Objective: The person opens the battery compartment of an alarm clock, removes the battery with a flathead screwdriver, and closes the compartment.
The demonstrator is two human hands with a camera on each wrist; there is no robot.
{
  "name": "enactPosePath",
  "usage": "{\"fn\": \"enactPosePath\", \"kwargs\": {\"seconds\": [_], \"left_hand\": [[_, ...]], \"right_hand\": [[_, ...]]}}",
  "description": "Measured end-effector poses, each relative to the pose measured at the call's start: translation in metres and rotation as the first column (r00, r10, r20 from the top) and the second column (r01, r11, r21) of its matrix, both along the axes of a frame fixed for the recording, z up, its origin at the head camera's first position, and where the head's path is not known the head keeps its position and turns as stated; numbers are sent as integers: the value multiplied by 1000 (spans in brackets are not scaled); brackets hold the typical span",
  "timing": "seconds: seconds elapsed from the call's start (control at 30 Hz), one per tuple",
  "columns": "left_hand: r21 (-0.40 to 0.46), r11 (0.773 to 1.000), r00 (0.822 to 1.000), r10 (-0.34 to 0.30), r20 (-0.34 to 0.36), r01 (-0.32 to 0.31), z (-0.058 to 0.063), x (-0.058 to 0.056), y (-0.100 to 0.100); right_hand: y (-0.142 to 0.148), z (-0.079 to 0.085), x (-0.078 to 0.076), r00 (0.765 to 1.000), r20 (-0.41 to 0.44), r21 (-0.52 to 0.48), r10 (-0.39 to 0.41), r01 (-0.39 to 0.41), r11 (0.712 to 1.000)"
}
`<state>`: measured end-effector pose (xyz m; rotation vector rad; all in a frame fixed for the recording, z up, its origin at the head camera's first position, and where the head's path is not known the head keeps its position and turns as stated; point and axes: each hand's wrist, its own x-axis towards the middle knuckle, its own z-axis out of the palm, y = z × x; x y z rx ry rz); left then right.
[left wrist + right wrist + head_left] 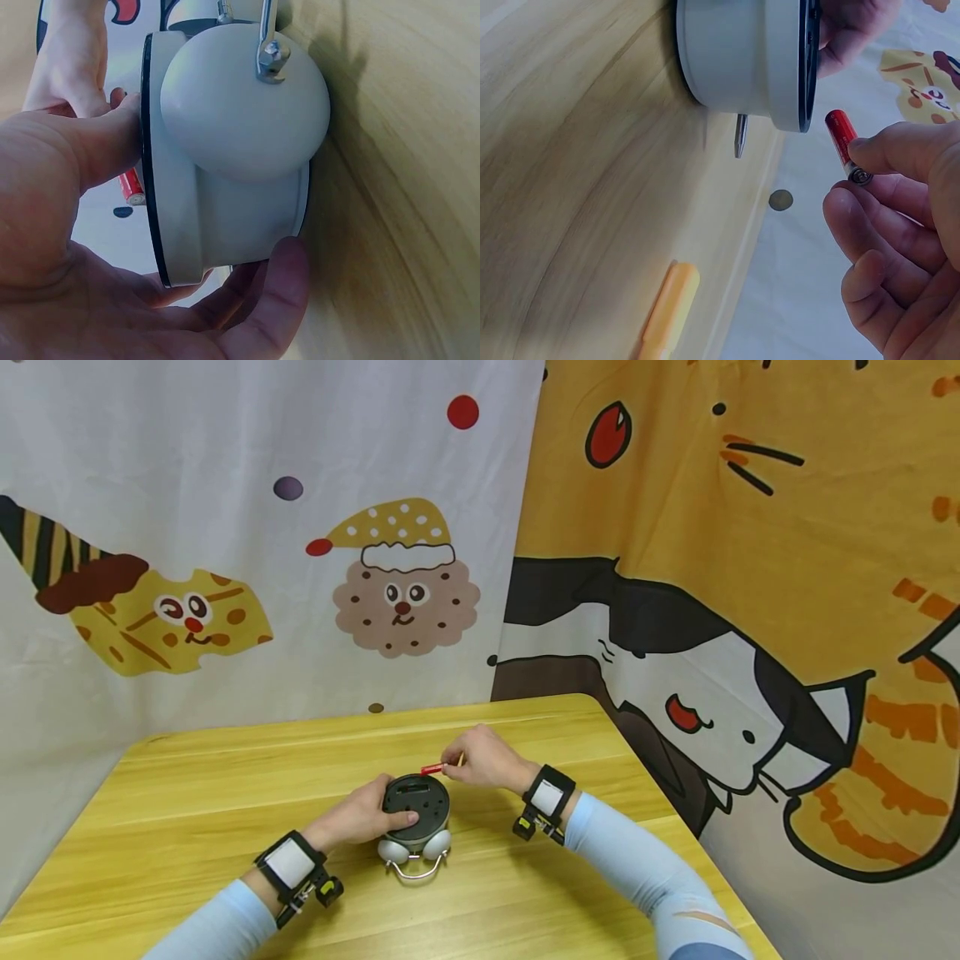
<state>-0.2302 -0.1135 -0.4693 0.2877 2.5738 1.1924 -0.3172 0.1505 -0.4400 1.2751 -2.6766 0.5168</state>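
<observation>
A white twin-bell alarm clock (431, 810) lies with its black back up on the wooden table, its two bells and wire handle pointing toward me. My left hand (363, 814) grips it from the left, thumb across the back and fingers around the side. An uncovered battery slot (412, 789) shows in the clock's back. Just above the clock's far edge, my right hand (487, 760) pinches a red battery (842, 139) between thumb and fingers. In the right wrist view, a metal leg (740, 136) sticks out of the clock's side.
An orange-yellow handle-shaped object (671, 311) lies on the table (225, 777) in the right wrist view. Behind the table hangs a cartoon-printed curtain (247, 443), with an orange cat print on the right side.
</observation>
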Motion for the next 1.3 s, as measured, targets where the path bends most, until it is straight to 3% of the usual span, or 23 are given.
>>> {"fn": "enactPosePath", "kwargs": {"seconds": [0.6, 1.3], "left_hand": [[-8, 1000, 1000, 1, 3, -1, 0, 0, 0], [-2, 1000, 1000, 0, -9, 0, -2, 0, -1]], "right_hand": [[10, -8, -2, 999, -6, -30, -44, 44, 999], [22, -10, 0, 984, 11, 3, -179, 179, 984]]}}
